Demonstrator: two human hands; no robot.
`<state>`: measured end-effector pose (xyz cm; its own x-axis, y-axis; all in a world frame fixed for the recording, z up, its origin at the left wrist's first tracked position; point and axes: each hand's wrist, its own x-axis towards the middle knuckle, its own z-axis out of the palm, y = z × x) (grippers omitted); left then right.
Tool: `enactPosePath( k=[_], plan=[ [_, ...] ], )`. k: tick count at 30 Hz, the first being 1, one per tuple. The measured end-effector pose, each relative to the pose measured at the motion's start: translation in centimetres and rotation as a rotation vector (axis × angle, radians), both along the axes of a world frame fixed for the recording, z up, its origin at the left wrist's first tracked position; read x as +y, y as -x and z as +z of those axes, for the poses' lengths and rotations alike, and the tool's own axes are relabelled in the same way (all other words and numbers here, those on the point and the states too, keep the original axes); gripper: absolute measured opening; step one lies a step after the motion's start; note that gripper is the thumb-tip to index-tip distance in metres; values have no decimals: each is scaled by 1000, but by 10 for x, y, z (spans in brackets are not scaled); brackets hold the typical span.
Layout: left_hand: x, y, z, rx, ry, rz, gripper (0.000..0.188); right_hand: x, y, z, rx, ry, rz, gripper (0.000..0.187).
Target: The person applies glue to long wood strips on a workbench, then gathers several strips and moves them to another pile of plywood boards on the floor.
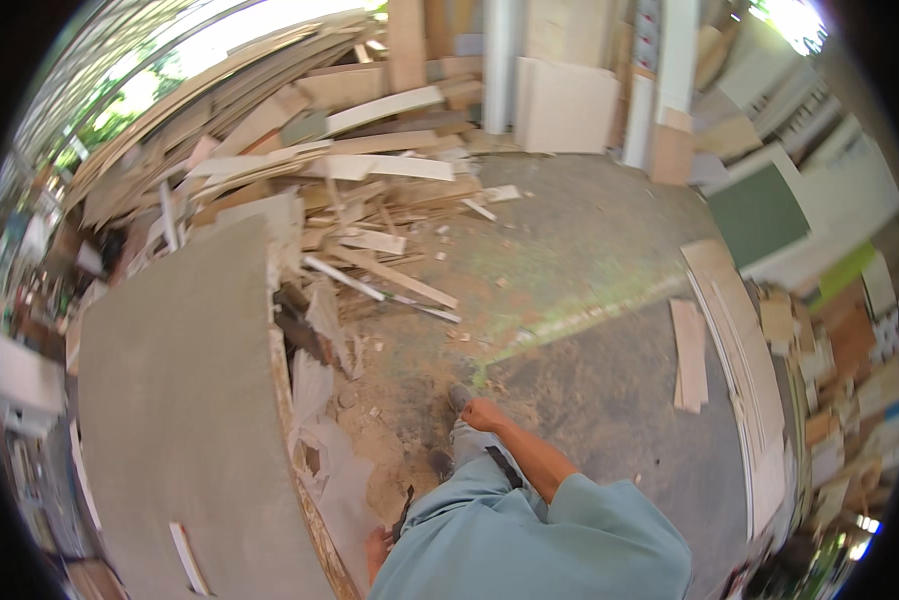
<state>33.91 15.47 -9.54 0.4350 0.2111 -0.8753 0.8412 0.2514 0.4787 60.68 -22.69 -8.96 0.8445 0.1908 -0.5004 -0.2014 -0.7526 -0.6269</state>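
My right hand (483,413) hangs in front of my leg, above a dark shoe (460,397). Its fingers look curled in, and nothing shows in them. Low in the view, my left hand (378,546) is partly visible beside my hip, close to the edge of a large grey-topped board or table (185,390). How its fingers lie is hard to make out. Crumpled translucent plastic sheeting (332,470) hangs or lies along that edge. On the grey top rests a short white-edged strip (188,557).
A heap of wood offcuts and planks (370,190) spreads across the floor ahead and left. Pale panels (568,105) lean by white posts. To the right lie long boards (735,370), a short plank (688,355) and stacked sheets with a green panel (762,215). Sawdust covers parts of the concrete floor (590,400).
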Motion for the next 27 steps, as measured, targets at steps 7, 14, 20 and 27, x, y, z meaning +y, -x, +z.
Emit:
enactPosePath(
  k=[7, 14, 20, 27],
  plan=[
    [-36, 24, 3, 51, -83, 246, 46, 117, -137, 14, 47, -171, 66, 37],
    [-69, -50, 16, 29, -155, 338, 46, 236, -280, 42, 157, -415, 84, 37],
    [-79, -106, 39, -34, -264, 423, 47, 338, -384, 99, 237, -429, 229, 60],
    [-117, -130, 58, -86, -435, 675, 48, 406, -423, 91, 215, -527, -40, 91]
  ],
)
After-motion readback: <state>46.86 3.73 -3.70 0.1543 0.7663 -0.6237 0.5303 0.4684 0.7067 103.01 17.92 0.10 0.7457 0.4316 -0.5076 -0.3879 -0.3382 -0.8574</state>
